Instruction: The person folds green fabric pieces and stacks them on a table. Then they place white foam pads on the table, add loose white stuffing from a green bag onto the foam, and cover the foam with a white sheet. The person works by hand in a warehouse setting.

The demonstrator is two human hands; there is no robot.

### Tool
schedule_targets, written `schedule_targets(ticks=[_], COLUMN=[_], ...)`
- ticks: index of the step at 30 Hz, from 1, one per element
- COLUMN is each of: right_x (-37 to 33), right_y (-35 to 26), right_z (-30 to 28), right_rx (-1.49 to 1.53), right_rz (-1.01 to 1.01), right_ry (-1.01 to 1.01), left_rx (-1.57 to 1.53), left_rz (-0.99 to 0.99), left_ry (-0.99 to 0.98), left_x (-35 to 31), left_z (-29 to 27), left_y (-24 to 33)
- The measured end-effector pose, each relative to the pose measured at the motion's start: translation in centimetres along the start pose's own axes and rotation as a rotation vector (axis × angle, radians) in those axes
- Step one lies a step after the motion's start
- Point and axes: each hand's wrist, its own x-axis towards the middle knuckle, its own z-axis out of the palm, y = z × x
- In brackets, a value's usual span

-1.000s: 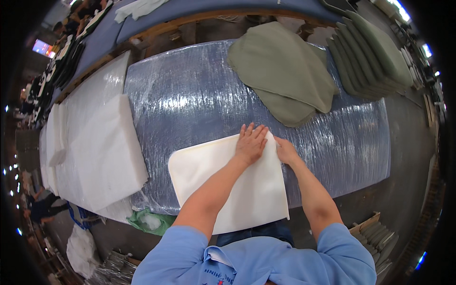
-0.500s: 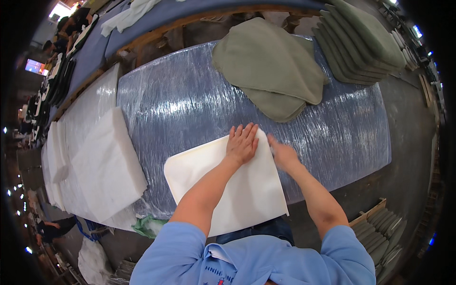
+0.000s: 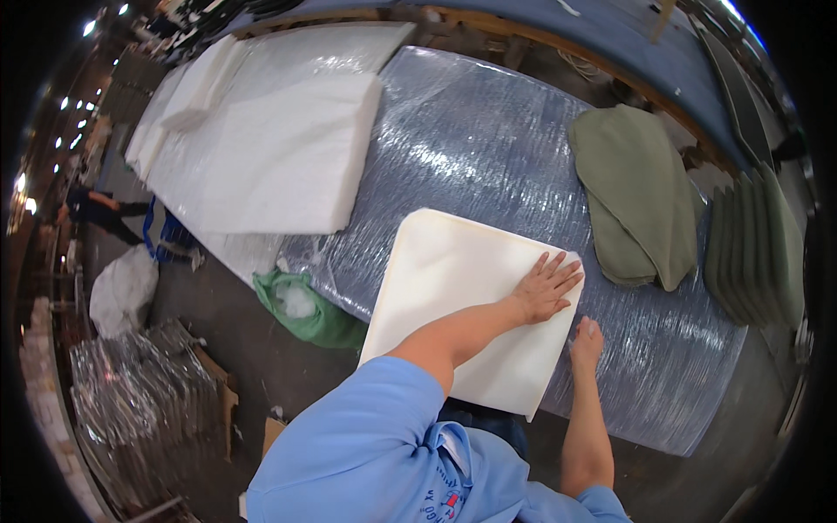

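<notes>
A white foam cushion pad [image 3: 453, 279] with rounded far corners lies in front of me on the plastic-wrapped table [image 3: 488, 148]. My left hand [image 3: 549, 288] presses flat on the pad near its far right corner, fingers spread. Just off the pad's right edge is my right hand [image 3: 587, 344], its fingers curled closed. Whatever that hand may hold is hidden or too small to make out. Olive-green fabric covers [image 3: 632, 192] rest in a pile beyond my hands, on the right of the table.
White wadding sheets [image 3: 296, 148] are stacked at the table's left. A green bag [image 3: 309, 309] with white filling hangs by its near edge. Upright olive cushions [image 3: 754, 248] stand at far right. Plastic-wrapped bundles [image 3: 144, 383] sit on the floor at left, where another person [image 3: 96, 209] is.
The view has swung to the left, so table and pad appear rotated. My left hand stays flat on the pad's corner; my right hand has moved nearer me along its right edge.
</notes>
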Motion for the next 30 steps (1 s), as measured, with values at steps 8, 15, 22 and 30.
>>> schedule_targets(ticks=[8, 15, 22, 30], right_x=[-4.9, -14.2, -19.8, -20.0], right_y=[-5.8, -14.9, -18.4, -17.8], right_z=[0.4, 8.3, 13.9, 20.9], right_rx=[0.486, -0.158, -0.254, -0.43], right_rz=[0.01, -1.054, -1.039, -0.706], right_ry=[-0.195, -0.544, -0.799, -0.676], left_rx=[-0.371, -2.296, -1.947, -0.071], left_rz=[-0.382, -1.022, -1.182, -1.484], left_ry=[0.026, 0.434, 0.671, 0.717], left_x=[-12.0, -21.3, -30.7, -46.8], left_z=[-3.0, -10.1, -15.8, -20.7], left_y=[6.5, 8.6, 3.7, -17.4])
